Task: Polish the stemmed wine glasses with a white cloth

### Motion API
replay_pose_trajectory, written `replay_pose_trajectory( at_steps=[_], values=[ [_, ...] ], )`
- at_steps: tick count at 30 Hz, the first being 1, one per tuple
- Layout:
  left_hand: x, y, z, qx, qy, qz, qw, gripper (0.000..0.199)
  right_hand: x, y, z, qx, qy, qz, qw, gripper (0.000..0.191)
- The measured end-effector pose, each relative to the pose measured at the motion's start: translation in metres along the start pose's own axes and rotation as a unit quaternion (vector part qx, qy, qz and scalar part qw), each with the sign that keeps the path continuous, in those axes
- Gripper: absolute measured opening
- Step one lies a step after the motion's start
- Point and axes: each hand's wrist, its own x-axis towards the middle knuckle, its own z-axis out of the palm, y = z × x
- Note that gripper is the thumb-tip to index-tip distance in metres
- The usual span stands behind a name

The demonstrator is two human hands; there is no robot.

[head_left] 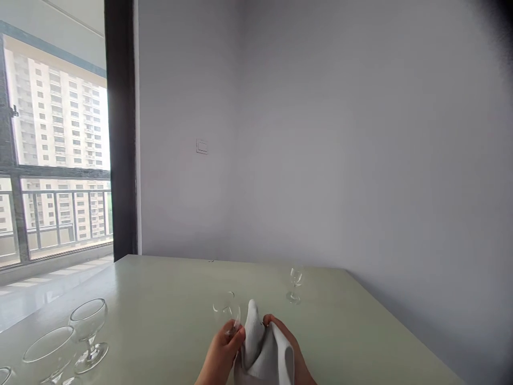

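Note:
Near the bottom centre, my left hand (227,342) is closed on a clear stemmed glass (226,310), whose bowl points up and away from me. Just right of it, my right hand (282,332) grips a light grey cloth (267,355) that hangs in folds toward the bottom edge. Part of the cloth stands up between the two hands. The cloth hides some of the right hand's fingers and the lower part of the held glass.
A small stemmed glass (294,286) stands upright farther back on the pale green table (172,299). At the left front are several larger glasses, one (88,334) fully visible. Walls rise behind the table; a window (60,149) is at left.

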Motion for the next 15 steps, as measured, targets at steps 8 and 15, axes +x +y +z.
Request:
replay_pose_trajectory(
  at_steps=[8, 15],
  values=[
    [-0.006, 0.011, -0.022, 0.157, 0.065, -0.003, 0.986, 0.023, -0.013, -0.009, 0.015, -0.065, -0.112, 0.043, 0.991, 0.037],
    [-0.008, 0.015, -0.029, 0.47, 0.117, 0.027, 0.874, 0.021, -0.014, -0.035, 0.006, -0.09, 0.102, -0.095, 0.986, 0.025]
  ],
)
